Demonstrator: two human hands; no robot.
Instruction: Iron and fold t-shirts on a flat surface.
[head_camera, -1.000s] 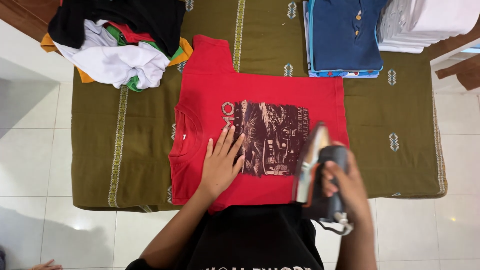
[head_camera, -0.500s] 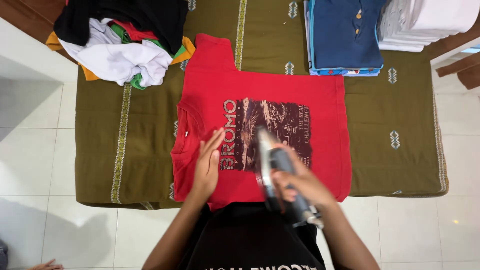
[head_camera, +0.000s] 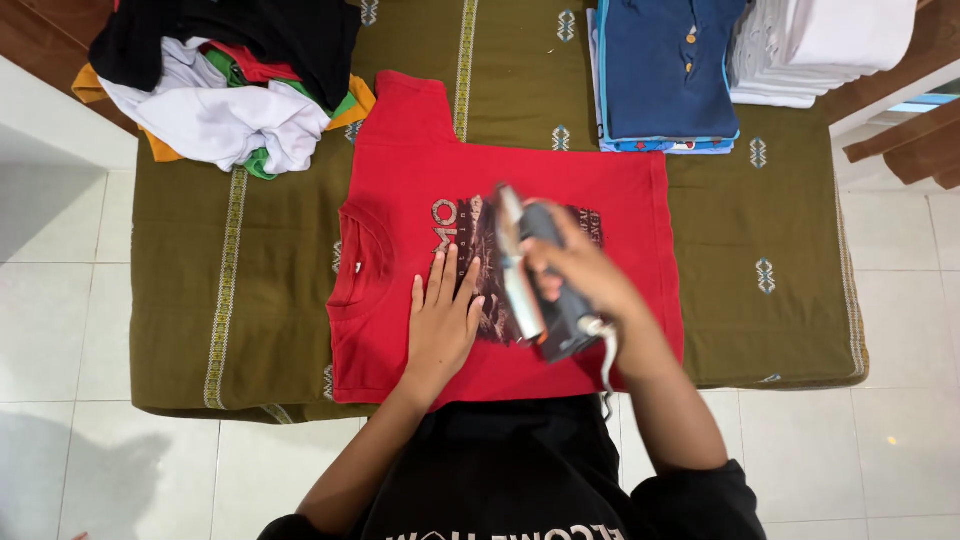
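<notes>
White glossy floor tiles (head_camera: 60, 330) surround a low surface covered by an olive-green woven cloth (head_camera: 270, 290) with pale patterned stripes and small diamond motifs; dark wood shows at the top corners. At the upper left of the cloth lies a loose, crumpled heap of clothes (head_camera: 230, 80) in black, white, orange, green and red. In the middle a red T-shirt (head_camera: 400, 170) is spread flat, its neck towards the left and one short sleeve pointing to the far edge, with a dark rectangular print on its front. The left hand (head_camera: 442, 322) lies palm down on the shirt, fingers stretched out and slightly spread, pressing the smooth fabric just left of the print and gripping nothing. Just beside it, the right hand (head_camera: 580, 268) is wrapped tightly around the dark handle of an iron (head_camera: 528, 270), which sits over the print with its pale edge facing the left hand; it looks blurred. Farther right, at the far edge, stands a neat stack of folded garments with a blue buttoned shirt (head_camera: 665, 65) on top, and beside it a folded white stack (head_camera: 820, 50).
</notes>
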